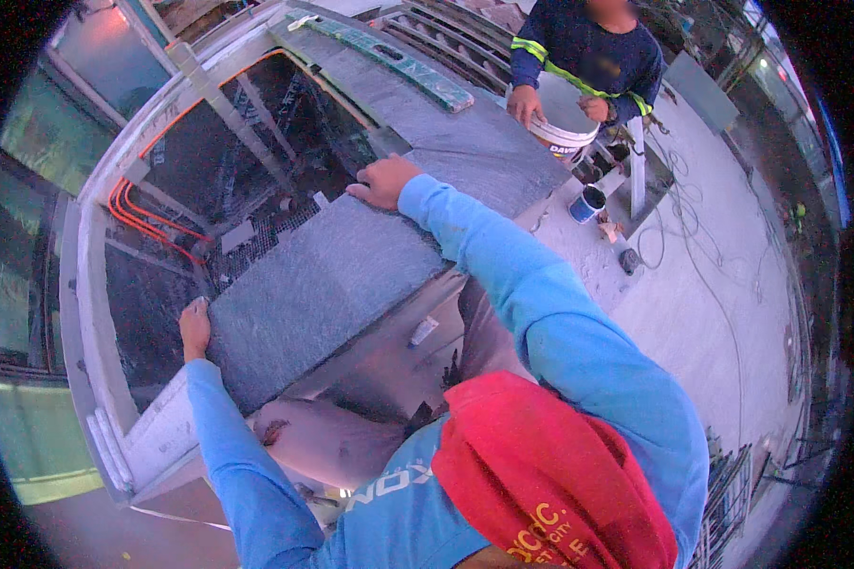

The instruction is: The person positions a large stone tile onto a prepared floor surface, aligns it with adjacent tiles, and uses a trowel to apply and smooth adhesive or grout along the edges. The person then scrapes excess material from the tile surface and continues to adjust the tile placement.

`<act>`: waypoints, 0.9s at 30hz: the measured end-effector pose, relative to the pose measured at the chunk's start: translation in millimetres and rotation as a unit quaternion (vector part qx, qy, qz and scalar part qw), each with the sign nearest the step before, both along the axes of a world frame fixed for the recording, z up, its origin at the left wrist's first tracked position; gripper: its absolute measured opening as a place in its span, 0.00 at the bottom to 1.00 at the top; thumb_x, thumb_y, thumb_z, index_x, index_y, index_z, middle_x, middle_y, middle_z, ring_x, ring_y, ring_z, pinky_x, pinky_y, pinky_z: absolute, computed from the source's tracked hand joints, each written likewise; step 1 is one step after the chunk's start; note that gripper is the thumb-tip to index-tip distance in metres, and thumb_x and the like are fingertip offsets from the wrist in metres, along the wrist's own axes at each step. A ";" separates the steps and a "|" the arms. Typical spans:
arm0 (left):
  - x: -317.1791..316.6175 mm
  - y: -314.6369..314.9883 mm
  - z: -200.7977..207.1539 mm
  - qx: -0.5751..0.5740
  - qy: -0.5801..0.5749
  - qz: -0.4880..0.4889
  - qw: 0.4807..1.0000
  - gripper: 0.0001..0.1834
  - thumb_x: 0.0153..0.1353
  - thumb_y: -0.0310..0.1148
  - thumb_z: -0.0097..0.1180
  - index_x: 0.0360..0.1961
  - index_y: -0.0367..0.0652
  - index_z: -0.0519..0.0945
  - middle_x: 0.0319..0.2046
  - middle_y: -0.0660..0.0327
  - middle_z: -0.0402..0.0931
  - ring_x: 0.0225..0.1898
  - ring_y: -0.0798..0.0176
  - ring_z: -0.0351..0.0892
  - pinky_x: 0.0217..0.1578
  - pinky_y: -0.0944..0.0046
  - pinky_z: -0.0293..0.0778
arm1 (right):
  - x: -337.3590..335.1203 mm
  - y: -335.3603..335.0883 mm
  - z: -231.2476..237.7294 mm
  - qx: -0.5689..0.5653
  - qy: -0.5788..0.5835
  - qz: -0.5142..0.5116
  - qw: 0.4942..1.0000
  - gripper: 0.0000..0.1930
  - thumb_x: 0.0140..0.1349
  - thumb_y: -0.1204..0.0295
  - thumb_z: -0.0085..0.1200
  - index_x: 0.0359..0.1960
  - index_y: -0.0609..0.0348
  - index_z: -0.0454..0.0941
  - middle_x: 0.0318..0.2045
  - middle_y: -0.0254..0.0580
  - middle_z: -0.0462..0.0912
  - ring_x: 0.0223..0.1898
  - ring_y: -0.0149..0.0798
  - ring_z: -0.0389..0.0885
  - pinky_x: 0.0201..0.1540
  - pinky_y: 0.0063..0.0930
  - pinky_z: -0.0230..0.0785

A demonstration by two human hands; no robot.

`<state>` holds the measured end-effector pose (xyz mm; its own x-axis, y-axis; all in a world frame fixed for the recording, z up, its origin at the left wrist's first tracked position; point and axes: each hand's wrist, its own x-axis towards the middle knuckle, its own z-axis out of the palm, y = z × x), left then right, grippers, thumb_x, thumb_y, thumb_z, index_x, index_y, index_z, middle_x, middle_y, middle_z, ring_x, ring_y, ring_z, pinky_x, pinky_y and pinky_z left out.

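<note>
A dark grey stone slab (323, 284) lies in front of me across the near part of a framed opening (256, 133). My left hand (194, 329) grips its left end, with the fingers partly hidden at the edge. At the far right corner of the slab, my right hand (386, 182) is closed over the edge, its fingers curled. Beyond that hand, more grey stone surface (484, 142) continues to the right. A long green spirit level (380, 59) rests on the stone at the far side of the opening.
Orange tubes (147, 220) run into the opening at left. At far right a co-worker (588, 57) holds a white bucket (565, 142). A blue can (586, 205) stands on the pale floor (678, 332), where loose cable (702, 266) trails. Metal rails (446, 43) lie behind.
</note>
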<state>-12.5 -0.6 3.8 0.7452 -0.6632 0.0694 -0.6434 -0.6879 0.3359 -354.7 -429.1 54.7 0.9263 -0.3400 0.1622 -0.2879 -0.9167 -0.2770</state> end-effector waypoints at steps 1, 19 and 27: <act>-1.4 0.0 0.7 -0.005 -0.008 -0.004 1.000 0.22 0.66 0.41 0.45 0.49 0.34 0.79 0.48 0.42 0.77 0.52 0.40 0.75 0.54 0.52 0.68 | 0.1 -3.1 -2.4 -0.032 -0.056 0.005 0.998 0.22 0.64 0.51 0.47 0.34 0.57 0.82 0.35 0.53 0.82 0.41 0.56 0.79 0.48 0.50 0.66; -9.8 -1.3 -0.1 -0.034 0.007 0.046 0.998 0.21 0.66 0.43 0.44 0.46 0.38 0.81 0.44 0.43 0.78 0.48 0.38 0.76 0.50 0.48 0.70 | 12.9 -114.0 39.3 -0.175 0.225 0.085 0.955 0.39 0.65 0.35 0.29 0.53 0.54 0.78 0.65 0.39 0.66 0.65 0.50 0.59 0.65 0.55 0.48; -24.0 -3.1 6.5 -0.049 0.005 0.059 0.997 0.21 0.65 0.42 0.45 0.48 0.38 0.80 0.45 0.41 0.78 0.47 0.37 0.77 0.50 0.47 0.70 | 20.0 -102.1 49.6 -0.160 0.294 0.113 0.935 0.42 0.64 0.32 0.22 0.62 0.50 0.70 0.64 0.41 0.68 0.66 0.48 0.60 0.67 0.56 0.43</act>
<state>-36.6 -3.7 10.3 0.8183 -0.5617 0.1223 -0.5569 -0.7219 0.4106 -334.7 -531.2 104.4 0.9300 -0.1454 -0.3376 -0.0925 -0.9814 0.1680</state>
